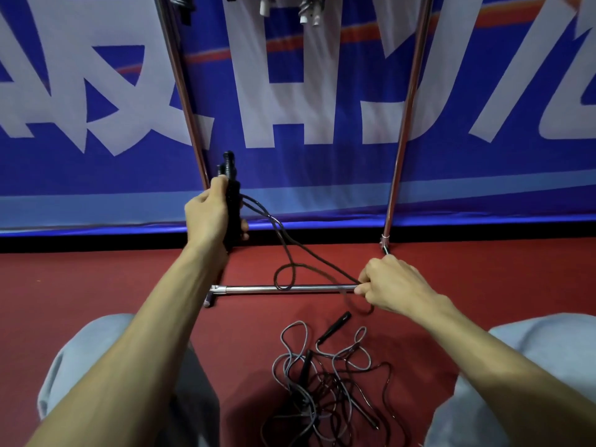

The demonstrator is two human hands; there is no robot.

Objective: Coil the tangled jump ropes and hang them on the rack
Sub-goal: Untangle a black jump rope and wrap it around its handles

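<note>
My left hand [208,217] grips the two black handles [231,195] of a jump rope, held upright. Its dark cord [292,250] runs down and right, forms a small loop over the rack's bottom bar, and ends in my right hand [392,285], which pinches the cord between thumb and fingers. A tangled pile of jump ropes [325,385], grey and black cords with black handles, lies on the red floor between my knees. The metal rack [283,289] stands in front of me with two slanted uprights.
Rope handles, white [309,9] and black [185,8], hang from the top of the rack at the frame's upper edge. A blue banner [306,101] with large white characters covers the wall behind. My knees in grey trousers [84,366] flank the pile.
</note>
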